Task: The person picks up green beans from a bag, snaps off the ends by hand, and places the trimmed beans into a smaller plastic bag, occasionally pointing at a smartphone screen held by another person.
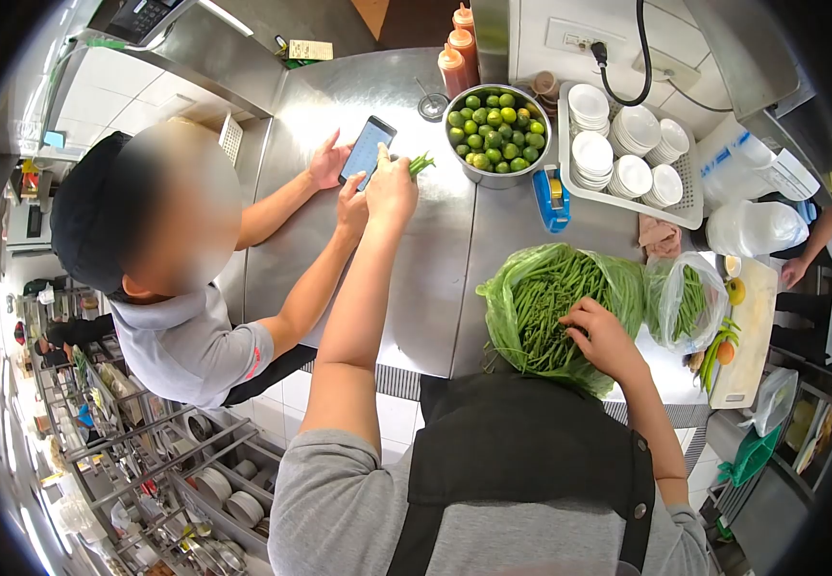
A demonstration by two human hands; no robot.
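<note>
Over the steel counter my left hand (392,185) is closed round a small bunch of green beans (422,164), whose tips stick out to its right. That hand is beside a phone (369,152), which a co-worker (180,307) at the left holds and touches. On the right, a green plastic bag (502,288) lies wide open, full of long green beans (555,293). My right hand (598,331) rests over these beans with its fingers curled; whether anything is pinched between them is too small to tell.
A steel bowl of limes (495,134), sauce bottles (458,58), a blue tape dispenser (552,200) and a rack of small white cups (632,130) stand behind. A clear bag of beans (687,305) and a cutting board (750,336) lie right. Another person's hand (794,272) shows far right.
</note>
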